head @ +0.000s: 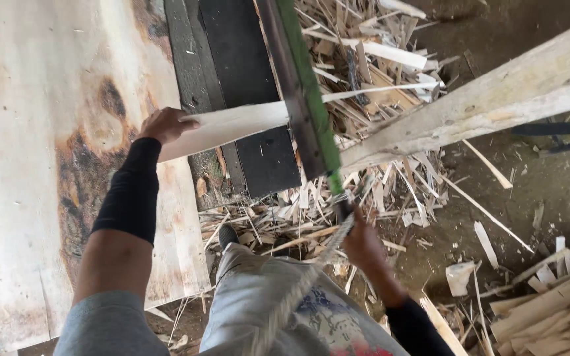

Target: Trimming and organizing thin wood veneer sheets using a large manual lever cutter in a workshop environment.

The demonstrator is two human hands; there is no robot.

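My left hand [165, 124] grips the near end of a thin pale wood strip [232, 125] that lies across a dark board [249, 79] and passes under a long blade. My right hand [362, 244] is closed on the handle of that long lever blade [305, 99], which has a grey steel edge and a green back and runs away from me over the strip. A pale rope [298, 290] hangs from the handle end past my grey trousers.
A wide pale plank [47, 165] with dark stains lies at left. A thick wooden beam [496, 92] slants in from the right. Wood offcuts and splinters [377, 59] litter the dirt floor, with more stacked strips [549, 316] at bottom right.
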